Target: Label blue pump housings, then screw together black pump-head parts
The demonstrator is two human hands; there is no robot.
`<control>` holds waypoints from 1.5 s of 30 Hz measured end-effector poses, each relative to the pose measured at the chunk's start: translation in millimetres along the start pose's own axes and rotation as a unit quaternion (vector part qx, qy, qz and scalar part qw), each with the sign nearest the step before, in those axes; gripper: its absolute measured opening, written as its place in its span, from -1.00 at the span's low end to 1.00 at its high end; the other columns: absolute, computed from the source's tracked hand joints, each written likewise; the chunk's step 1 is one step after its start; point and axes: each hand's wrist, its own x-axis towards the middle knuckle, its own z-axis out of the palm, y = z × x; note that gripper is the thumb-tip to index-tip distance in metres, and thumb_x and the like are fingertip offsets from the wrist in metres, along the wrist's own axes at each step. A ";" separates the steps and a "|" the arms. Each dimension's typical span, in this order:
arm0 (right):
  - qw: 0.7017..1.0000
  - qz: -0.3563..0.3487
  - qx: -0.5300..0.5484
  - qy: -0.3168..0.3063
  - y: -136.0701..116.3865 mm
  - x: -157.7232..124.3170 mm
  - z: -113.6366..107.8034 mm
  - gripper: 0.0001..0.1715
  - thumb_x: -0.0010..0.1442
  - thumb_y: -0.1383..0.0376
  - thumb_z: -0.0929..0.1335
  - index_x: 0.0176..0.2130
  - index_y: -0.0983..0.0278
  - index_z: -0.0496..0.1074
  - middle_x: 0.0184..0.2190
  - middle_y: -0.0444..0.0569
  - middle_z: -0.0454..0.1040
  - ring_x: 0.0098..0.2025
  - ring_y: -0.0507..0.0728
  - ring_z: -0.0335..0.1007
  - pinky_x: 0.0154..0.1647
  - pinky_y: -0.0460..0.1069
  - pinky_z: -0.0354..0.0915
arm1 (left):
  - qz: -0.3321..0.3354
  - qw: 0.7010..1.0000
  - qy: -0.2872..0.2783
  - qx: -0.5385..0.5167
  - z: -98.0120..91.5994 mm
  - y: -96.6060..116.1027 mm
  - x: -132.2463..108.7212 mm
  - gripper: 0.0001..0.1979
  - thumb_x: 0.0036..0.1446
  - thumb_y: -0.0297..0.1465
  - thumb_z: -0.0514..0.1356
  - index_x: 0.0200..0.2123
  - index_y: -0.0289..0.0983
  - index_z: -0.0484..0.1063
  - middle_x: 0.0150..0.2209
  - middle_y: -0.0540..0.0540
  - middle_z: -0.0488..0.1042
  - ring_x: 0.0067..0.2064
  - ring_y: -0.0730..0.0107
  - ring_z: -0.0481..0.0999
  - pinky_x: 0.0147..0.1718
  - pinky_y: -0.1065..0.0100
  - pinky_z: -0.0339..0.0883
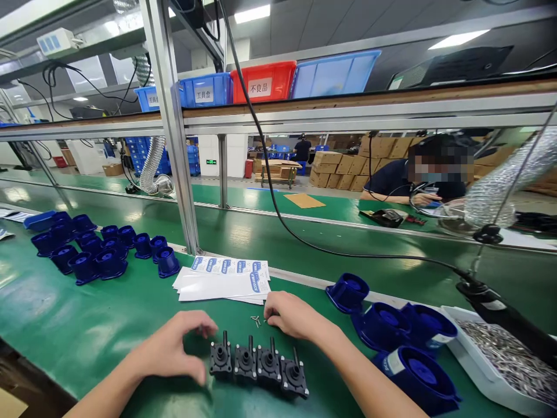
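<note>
Several black pump-like parts with upright spouts and silver screws stand in a row, the leftmost black part (pixel 220 357) nearest my left hand (pixel 174 347). That hand is open, thumb and fingers spread, holding nothing. Beyond the row, my right hand (pixel 289 313) rests on the green bench with its fingers bent down and pressed together beside a few small loose screws (pixel 256 319). Whatever its fingertips hold, if anything, is hidden. Just behind lies a stack of white label sheets (pixel 217 285) with blue print.
Dark blue housings stand at the left (pixel 85 266) and right (pixel 387 325). A white tray of screws (pixel 483 371) is at the far right, under a hanging black power screwdriver (pixel 500 310) and its cable. A metal post (pixel 174 128) rises behind. Across the bench a person works.
</note>
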 end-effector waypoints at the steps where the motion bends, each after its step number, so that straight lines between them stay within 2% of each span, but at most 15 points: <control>1: 1.000 0.000 0.000 0.000 -0.3 0.6 0.6 -0.79 0.20 0.48 0.50 -0.23 0.23 0.75 -0.16 0.05 0.73 -0.06 0.29 0.64 -0.15 0.01 0.35 | -0.002 1.000 0.021 0.001 -3.3 -0.5 4.8 -0.63 0.22 -0.08 0.36 -0.09 -0.23 0.54 -0.14 -0.11 0.60 -0.14 0.19 0.53 -0.07 0.23 0.40; 2: 1.000 0.000 0.000 0.000 -1.0 0.7 1.0 -0.80 0.19 0.48 0.50 -0.25 0.23 0.75 -0.19 0.05 0.74 -0.09 0.29 0.65 -0.18 0.01 0.34 | -0.008 0.999 0.039 0.009 -6.0 -1.0 11.6 -0.72 0.33 -0.14 0.25 -0.15 -0.24 0.54 -0.19 -0.11 0.59 -0.17 0.22 0.52 -0.10 0.24 0.40; 4: 1.000 -0.002 0.000 0.000 -3.1 -0.1 1.2 -0.80 0.18 0.47 0.50 -0.26 0.22 0.75 -0.22 0.03 0.74 -0.12 0.28 0.65 -0.21 0.00 0.33 | -0.016 0.998 0.049 0.034 -8.0 -2.8 30.5 -0.75 0.40 -0.26 0.13 -0.26 -0.26 0.52 -0.27 -0.10 0.57 -0.23 0.25 0.49 -0.17 0.27 0.38; 9: 1.000 -0.004 -0.008 0.000 -8.2 -2.7 2.2 -0.79 0.18 0.46 0.51 -0.24 0.19 0.75 -0.20 0.02 0.74 -0.11 0.26 0.65 -0.21 -0.02 0.31 | 0.012 0.996 -0.044 0.077 12.1 -8.5 88.9 -0.93 0.21 -0.40 0.32 -0.25 -0.26 0.60 -0.29 -0.07 0.61 -0.28 0.27 0.52 -0.26 0.34 0.34; 12: 1.000 0.002 -0.018 -0.001 -8.8 -4.0 2.6 -0.77 0.17 0.50 0.49 -0.26 0.22 0.74 -0.22 0.04 0.74 -0.11 0.27 0.65 -0.22 -0.02 0.30 | 0.026 0.990 -0.097 0.101 31.2 -6.5 114.8 -0.83 0.14 -0.35 0.43 -0.19 -0.25 0.64 -0.33 -0.05 0.62 -0.33 0.29 0.53 -0.34 0.37 0.33; 16: 1.000 -0.005 -0.020 0.001 -9.1 -5.6 2.3 -0.73 0.15 0.51 0.49 -0.22 0.20 0.73 -0.19 0.03 0.74 -0.08 0.28 0.65 -0.20 -0.02 0.31 | 0.044 0.981 -0.127 0.142 47.9 0.3 131.2 -0.94 0.18 -0.43 0.37 -0.24 -0.23 0.65 -0.27 -0.07 0.64 -0.26 0.24 0.57 -0.26 0.35 0.37; 20: 1.000 -0.024 -0.018 -0.004 -9.1 -5.3 4.7 -0.68 0.19 0.51 0.46 -0.15 0.17 0.72 -0.13 0.03 0.74 -0.01 0.29 0.64 -0.13 -0.01 0.35 | 0.039 0.976 -0.123 0.178 49.7 -0.7 132.0 -0.91 0.19 -0.52 0.30 -0.30 -0.23 0.59 -0.23 -0.10 0.64 -0.18 0.17 0.59 -0.17 0.30 0.39; 23: 0.999 -0.037 -0.018 -0.002 -9.1 -5.7 4.5 -0.66 0.25 0.53 0.42 -0.08 0.23 0.70 -0.09 0.11 0.72 0.01 0.33 0.62 -0.07 0.03 0.37 | 0.019 0.976 -0.090 0.195 41.6 -8.5 121.4 -0.89 0.20 -0.55 0.24 -0.29 -0.24 0.52 -0.21 -0.13 0.63 -0.17 0.14 0.58 -0.15 0.27 0.39; 26: 0.998 -0.046 -0.010 0.034 -15.3 -11.2 -2.9 -0.66 0.34 0.53 0.35 -0.04 0.30 0.67 -0.02 0.18 0.67 0.08 0.35 0.57 0.01 0.07 0.36 | -0.016 0.979 -0.018 0.204 25.7 -16.4 96.7 -0.86 0.26 -0.55 0.13 -0.30 -0.24 0.45 -0.23 -0.17 0.61 -0.21 0.14 0.56 -0.19 0.26 0.38; 29: 0.994 -0.080 0.024 0.077 -33.2 -25.8 -12.1 -0.70 0.46 0.45 0.32 -0.06 0.24 0.66 -0.02 0.07 0.65 0.06 0.23 0.55 0.06 0.02 0.34 | -0.048 0.977 0.076 0.195 7.6 -15.9 57.2 -0.81 0.36 -0.48 0.04 -0.32 -0.22 0.39 -0.31 -0.14 0.58 -0.28 0.18 0.53 -0.27 0.27 0.38; 32: 0.974 -0.191 0.069 0.101 -57.7 -43.5 -10.5 -0.86 0.45 0.33 0.42 -0.15 0.19 0.65 -0.19 -0.07 0.66 -0.10 0.14 0.55 -0.05 -0.03 0.33 | -0.049 0.971 0.152 0.178 0.7 -3.9 8.6 -0.74 0.45 -0.40 -0.02 -0.29 -0.21 0.38 -0.35 -0.10 0.56 -0.30 0.23 0.53 -0.26 0.28 0.42; 35: 0.952 -0.286 0.034 0.106 -76.1 -53.7 5.4 -0.92 0.37 0.30 0.50 -0.24 0.21 0.61 -0.21 -0.07 0.63 -0.16 0.16 0.49 -0.14 0.02 0.30 | 0.012 0.963 0.226 0.148 14.5 13.3 -35.1 -0.78 0.50 -0.38 0.05 -0.20 -0.19 0.46 -0.26 -0.08 0.61 -0.23 0.27 0.61 -0.19 0.31 0.49; 38: 0.950 -0.296 -0.005 0.104 -83.7 -54.4 24.9 -0.90 0.33 0.31 0.52 -0.27 0.22 0.57 -0.11 -0.06 0.59 -0.13 0.17 0.45 -0.15 0.05 0.28 | 0.090 0.947 0.285 0.121 40.1 28.0 -59.1 -0.83 0.43 -0.50 0.17 -0.12 -0.12 0.53 -0.20 -0.03 0.68 -0.18 0.30 0.69 -0.16 0.39 0.54; 41: 0.956 -0.275 -0.010 0.104 -85.9 -50.7 36.9 -0.89 0.34 0.32 0.51 -0.26 0.23 0.54 -0.06 -0.06 0.57 -0.10 0.18 0.43 -0.13 0.07 0.27 | 0.096 0.940 0.306 0.115 59.5 36.6 -62.2 -0.79 0.38 -0.54 0.23 -0.08 -0.09 0.54 -0.23 0.00 0.69 -0.25 0.33 0.70 -0.21 0.44 0.57; 45: 0.964 -0.247 -0.011 0.099 -89.4 -47.3 40.4 -0.88 0.33 0.35 0.50 -0.27 0.23 0.52 -0.06 -0.06 0.56 -0.07 0.20 0.43 -0.13 0.09 0.26 | 0.075 0.942 0.309 0.104 68.3 39.0 -55.2 -0.81 0.37 -0.52 0.25 -0.08 -0.09 0.52 -0.26 0.02 0.69 -0.30 0.36 0.69 -0.25 0.46 0.57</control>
